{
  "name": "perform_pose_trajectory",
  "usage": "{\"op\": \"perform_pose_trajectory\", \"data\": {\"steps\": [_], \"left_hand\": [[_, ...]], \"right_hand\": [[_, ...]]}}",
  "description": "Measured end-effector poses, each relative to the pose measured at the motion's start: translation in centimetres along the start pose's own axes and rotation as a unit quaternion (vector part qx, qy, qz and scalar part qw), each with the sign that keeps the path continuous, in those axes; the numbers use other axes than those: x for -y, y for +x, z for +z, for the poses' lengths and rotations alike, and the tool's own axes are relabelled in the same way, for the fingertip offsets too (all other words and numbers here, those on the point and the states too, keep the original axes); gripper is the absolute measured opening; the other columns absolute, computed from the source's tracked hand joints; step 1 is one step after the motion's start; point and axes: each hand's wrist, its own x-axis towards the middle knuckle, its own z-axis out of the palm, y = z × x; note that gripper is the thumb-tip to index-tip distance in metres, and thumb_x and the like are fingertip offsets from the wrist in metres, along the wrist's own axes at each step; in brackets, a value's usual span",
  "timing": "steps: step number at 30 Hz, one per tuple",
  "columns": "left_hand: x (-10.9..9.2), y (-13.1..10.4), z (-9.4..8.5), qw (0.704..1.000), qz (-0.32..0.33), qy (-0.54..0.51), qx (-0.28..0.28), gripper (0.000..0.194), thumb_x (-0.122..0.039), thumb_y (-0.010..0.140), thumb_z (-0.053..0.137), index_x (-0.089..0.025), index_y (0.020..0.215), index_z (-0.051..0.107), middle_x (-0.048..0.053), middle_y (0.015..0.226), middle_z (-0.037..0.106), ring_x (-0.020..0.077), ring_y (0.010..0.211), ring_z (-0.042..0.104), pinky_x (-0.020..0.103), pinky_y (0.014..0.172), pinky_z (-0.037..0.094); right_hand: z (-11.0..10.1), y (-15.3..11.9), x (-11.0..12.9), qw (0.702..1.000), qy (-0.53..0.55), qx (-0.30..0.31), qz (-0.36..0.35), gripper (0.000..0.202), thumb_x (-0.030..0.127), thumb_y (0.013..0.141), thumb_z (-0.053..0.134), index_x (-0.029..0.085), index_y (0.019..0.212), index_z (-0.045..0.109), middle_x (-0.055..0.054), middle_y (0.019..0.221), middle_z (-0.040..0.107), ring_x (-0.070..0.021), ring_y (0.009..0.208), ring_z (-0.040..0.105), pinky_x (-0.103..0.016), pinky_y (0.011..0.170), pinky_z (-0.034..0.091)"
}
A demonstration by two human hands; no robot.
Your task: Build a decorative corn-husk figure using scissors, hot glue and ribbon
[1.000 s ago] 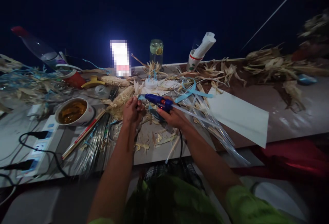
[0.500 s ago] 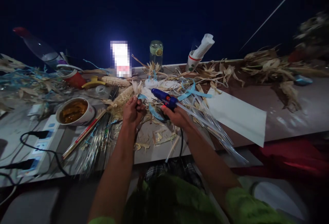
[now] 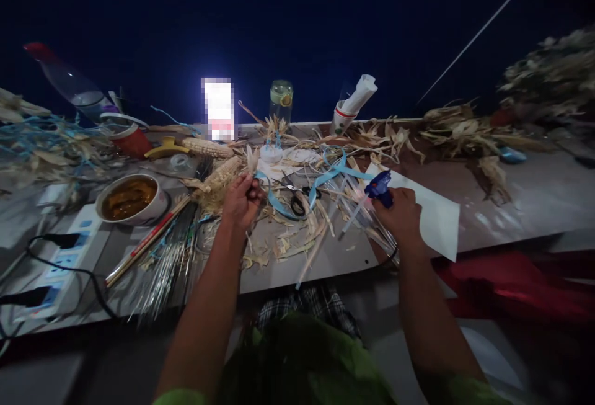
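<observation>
My left hand (image 3: 242, 201) is closed in a pinch on a small pale corn husk piece (image 3: 252, 160), which sticks up above the fingers. A light blue ribbon (image 3: 277, 204) runs from beside those fingertips toward the right. Off to the right, my right hand (image 3: 402, 214) grips a blue glue gun (image 3: 379, 188) with a clear glue stick at its back end. Between the hands lie black-handled scissors (image 3: 297, 197), with the ribbon looping around them. Husk scraps (image 3: 297, 244) are strewn below.
A bowl of brown liquid (image 3: 130, 200) and a power strip (image 3: 69, 262) stand at left, near thin wires (image 3: 171, 268). Corn cobs (image 3: 223, 172) lie beyond my left hand. At the back are a bottle (image 3: 281, 102) and a paper cup (image 3: 341, 120); white card (image 3: 439, 209) lies at right.
My right hand has carried the glue gun away to the right and turned it, uncovering the scissors. My left hand keeps its pinch in nearly the same place.
</observation>
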Motion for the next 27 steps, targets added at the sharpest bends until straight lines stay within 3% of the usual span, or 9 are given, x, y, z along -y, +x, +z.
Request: {"op": "perform_pose_trajectory", "data": {"steps": [5, 7, 9, 10, 11, 13, 17, 21, 27], "left_hand": [[0.3, 0.2, -0.1, 1.0, 0.013, 0.018, 0.0, 0.018, -0.014, 0.066, 0.066, -0.018, 0.078, 0.053, -0.006, 0.054, 0.051, 0.0023, 0.039, 0.035, 0.017, 0.045, 0.036], [0.4, 0.2, 0.0, 0.999, 0.019, 0.03, -0.011, 0.017, -0.015, 0.066, 0.066, -0.018, 0.077, 0.054, -0.006, 0.052, 0.05, 0.0025, 0.038, 0.035, 0.017, 0.044, 0.035], [0.4, 0.1, 0.2, 0.999, 0.022, 0.046, -0.016, 0.015, -0.016, 0.065, 0.066, -0.017, 0.076, 0.056, -0.005, 0.05, 0.05, 0.0027, 0.037, 0.034, 0.017, 0.043, 0.035], [0.5, 0.0, 0.4, 0.998, 0.023, 0.056, -0.014, 0.015, -0.016, 0.065, 0.066, -0.017, 0.076, 0.056, -0.005, 0.05, 0.051, 0.0028, 0.037, 0.035, 0.017, 0.043, 0.036], [0.5, -0.1, 0.6, 0.997, 0.024, 0.066, -0.012, 0.016, -0.016, 0.064, 0.067, -0.017, 0.076, 0.057, -0.005, 0.051, 0.052, 0.0031, 0.037, 0.036, 0.018, 0.043, 0.036], [0.5, -0.3, 0.9, 0.996, 0.031, 0.089, -0.008, 0.016, -0.017, 0.063, 0.068, -0.016, 0.076, 0.059, -0.004, 0.052, 0.054, 0.004, 0.039, 0.04, 0.018, 0.044, 0.036], [0.7, -0.4, 1.0, 0.992, 0.051, 0.117, -0.004, 0.019, -0.019, 0.061, 0.07, -0.015, 0.078, 0.062, -0.002, 0.054, 0.055, 0.0064, 0.046, 0.048, 0.018, 0.047, 0.037], [1.0, 0.0, 0.5, 0.979, 0.106, 0.171, -0.025, 0.017, -0.02, 0.064, 0.068, -0.015, 0.079, 0.064, -0.002, 0.056, 0.057, 0.0072, 0.049, 0.049, 0.018, 0.049, 0.037], [1.2, -0.4, 0.6, 0.91, 0.234, 0.34, -0.042, 0.023, -0.014, 0.069, 0.063, -0.019, 0.091, 0.063, -0.002, 0.066, 0.058, 0.0096, 0.062, 0.053, 0.019, 0.062, 0.04]], "right_hand": [[-0.4, -0.2, -0.9, 0.996, -0.005, 0.08, 0.042, 0.04, 0.032, 0.073, 0.049, 0.012, 0.106, 0.057, -0.019, 0.115, 0.05, -0.0316, 0.112, 0.047, -0.055, 0.093, 0.03], [-1.3, -0.2, 0.4, 0.997, 0.03, 0.053, 0.043, 0.039, 0.029, 0.072, 0.05, 0.012, 0.106, 0.057, -0.021, 0.12, 0.048, -0.0321, 0.111, 0.048, -0.055, 0.095, 0.027], [-2.3, -0.2, 3.2, 0.991, 0.129, -0.033, 0.022, 0.039, 0.028, 0.074, 0.049, 0.012, 0.109, 0.056, -0.021, 0.121, 0.048, -0.0287, 0.108, 0.05, -0.05, 0.095, 0.031], [-2.6, -0.3, 5.2, 0.974, 0.217, -0.06, -0.011, 0.036, 0.028, 0.076, 0.047, 0.013, 0.107, 0.058, -0.019, 0.117, 0.051, -0.0253, 0.104, 0.051, -0.045, 0.092, 0.037], [-2.6, -0.3, 7.6, 0.949, 0.308, -0.045, -0.048, 0.033, 0.031, 0.078, 0.045, 0.015, 0.104, 0.059, -0.016, 0.114, 0.054, -0.0219, 0.099, 0.054, -0.042, 0.089, 0.041], [-1.9, -0.4, 12.8, 0.888, 0.432, 0.068, -0.141, 0.028, 0.03, 0.079, 0.046, 0.018, 0.099, 0.06, -0.009, 0.11, 0.059, -0.0185, 0.101, 0.055, -0.039, 0.094, 0.039], [1.3, -0.4, 20.6, 0.769, 0.566, 0.241, -0.176, 0.024, 0.03, 0.074, 0.051, 0.018, 0.092, 0.061, -0.002, 0.094, 0.065, -0.0151, 0.095, 0.056, -0.032, 0.091, 0.041], [3.5, -0.8, 22.7, 0.714, 0.635, 0.279, -0.09, 0.016, 0.028, 0.068, 0.054, 0.016, 0.078, 0.06, 0.002, 0.073, 0.063, -0.0112, 0.072, 0.056, -0.027, 0.077, 0.044], [4.1, -1.6, 22.8, 0.662, 0.699, 0.266, 0.05, 0.009, 0.022, 0.058, 0.061, 0.015, 0.063, 0.058, 0.005, 0.058, 0.057, -0.0074, 0.057, 0.051, -0.023, 0.064, 0.041]]}}
